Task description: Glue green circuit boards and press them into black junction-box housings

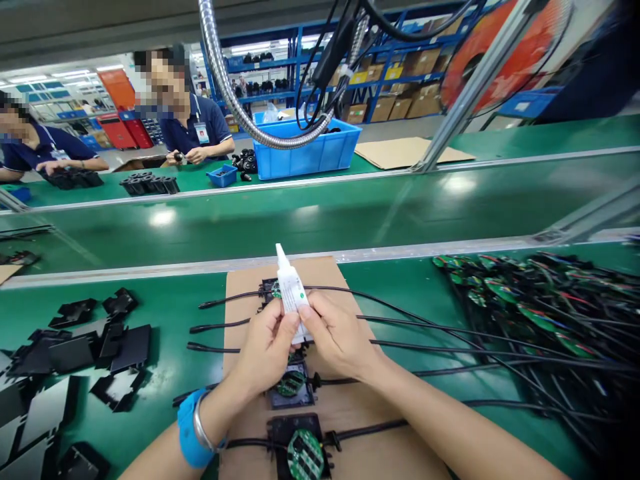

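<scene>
A small white glue bottle [291, 287] stands upright between both my hands, nozzle pointing up. My left hand [264, 350] grips its lower part with closed fingers; a blue band and a metal bangle circle that wrist. My right hand [337, 337] pinches the bottle from the right side. Below them, on a brown cardboard sheet [345, 413], lie three black housings with round green circuit boards [305, 455], each with black cables running left and right.
Black plastic covers [75, 353] lie scattered at the left. A heap of wired green boards [530, 313] fills the right. Beyond a green conveyor [320, 213] sit two people at a far bench with a blue crate [310, 150]. A flexible metal hose [225, 80] hangs overhead.
</scene>
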`<action>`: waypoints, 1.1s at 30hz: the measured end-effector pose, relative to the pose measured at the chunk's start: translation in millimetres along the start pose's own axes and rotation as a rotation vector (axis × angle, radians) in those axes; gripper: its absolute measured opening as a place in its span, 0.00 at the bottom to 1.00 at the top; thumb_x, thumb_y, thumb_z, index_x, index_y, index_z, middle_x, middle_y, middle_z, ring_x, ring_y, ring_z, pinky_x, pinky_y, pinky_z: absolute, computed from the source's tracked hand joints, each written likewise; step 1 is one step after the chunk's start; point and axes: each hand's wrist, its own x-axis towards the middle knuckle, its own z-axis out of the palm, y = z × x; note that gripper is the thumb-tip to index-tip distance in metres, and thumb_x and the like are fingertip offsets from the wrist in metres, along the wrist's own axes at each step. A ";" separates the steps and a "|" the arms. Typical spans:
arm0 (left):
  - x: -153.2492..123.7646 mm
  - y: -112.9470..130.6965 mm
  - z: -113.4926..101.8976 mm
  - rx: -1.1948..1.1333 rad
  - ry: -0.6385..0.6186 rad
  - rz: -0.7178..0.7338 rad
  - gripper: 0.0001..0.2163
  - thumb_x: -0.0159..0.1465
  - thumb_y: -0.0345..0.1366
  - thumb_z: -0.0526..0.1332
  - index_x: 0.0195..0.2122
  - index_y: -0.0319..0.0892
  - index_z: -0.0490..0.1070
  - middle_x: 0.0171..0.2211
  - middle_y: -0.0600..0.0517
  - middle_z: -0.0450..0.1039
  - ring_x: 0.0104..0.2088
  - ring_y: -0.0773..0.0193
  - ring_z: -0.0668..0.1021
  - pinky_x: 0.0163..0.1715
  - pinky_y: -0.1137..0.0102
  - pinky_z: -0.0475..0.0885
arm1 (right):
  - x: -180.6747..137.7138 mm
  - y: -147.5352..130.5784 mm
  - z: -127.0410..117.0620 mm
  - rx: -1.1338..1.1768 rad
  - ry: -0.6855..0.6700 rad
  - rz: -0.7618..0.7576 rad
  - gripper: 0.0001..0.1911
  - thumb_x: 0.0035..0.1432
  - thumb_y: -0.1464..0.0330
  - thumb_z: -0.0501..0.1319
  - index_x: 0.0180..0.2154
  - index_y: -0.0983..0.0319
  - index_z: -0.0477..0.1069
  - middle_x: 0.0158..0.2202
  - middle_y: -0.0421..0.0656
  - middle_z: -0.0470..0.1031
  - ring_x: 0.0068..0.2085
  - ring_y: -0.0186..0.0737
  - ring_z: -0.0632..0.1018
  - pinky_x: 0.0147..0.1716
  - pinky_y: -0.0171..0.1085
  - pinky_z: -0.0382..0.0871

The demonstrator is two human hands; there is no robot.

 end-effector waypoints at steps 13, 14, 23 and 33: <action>18.7 46.0 -34.2 0.382 -0.018 0.012 0.16 0.68 0.45 0.53 0.26 0.41 0.62 0.20 0.58 0.58 0.21 0.70 0.61 0.21 0.75 0.57 | 48.9 -19.7 -39.7 -0.534 -0.157 -0.663 0.21 0.57 0.75 0.52 0.53 0.67 0.63 0.53 0.55 0.70 0.54 0.51 0.69 0.52 0.51 0.61; 20.9 50.4 -37.1 0.345 -0.020 0.008 0.17 0.67 0.45 0.53 0.25 0.41 0.62 0.19 0.58 0.59 0.20 0.71 0.61 0.20 0.75 0.57 | 58.7 -21.1 -38.4 -0.539 -0.251 -0.717 0.22 0.57 0.76 0.51 0.54 0.67 0.63 0.52 0.55 0.71 0.54 0.51 0.70 0.53 0.52 0.60; 10.6 -6.6 -35.5 0.716 -0.074 0.231 0.15 0.70 0.38 0.50 0.53 0.39 0.69 0.54 0.43 0.71 0.53 0.53 0.71 0.53 0.54 0.65 | 125.9 24.1 -1.6 0.740 0.052 0.225 0.17 0.60 0.53 0.58 0.31 0.59 0.62 0.19 0.32 0.59 0.19 0.31 0.64 0.21 0.34 0.63; 8.3 -34.2 -23.4 0.994 -0.146 0.310 0.19 0.70 0.38 0.51 0.60 0.40 0.61 0.63 0.48 0.62 0.57 0.54 0.67 0.54 0.56 0.61 | 125.7 35.7 59.7 0.934 -0.115 0.280 0.26 0.54 0.50 0.64 0.22 0.60 0.55 0.14 0.29 0.50 0.14 0.24 0.52 0.13 0.28 0.47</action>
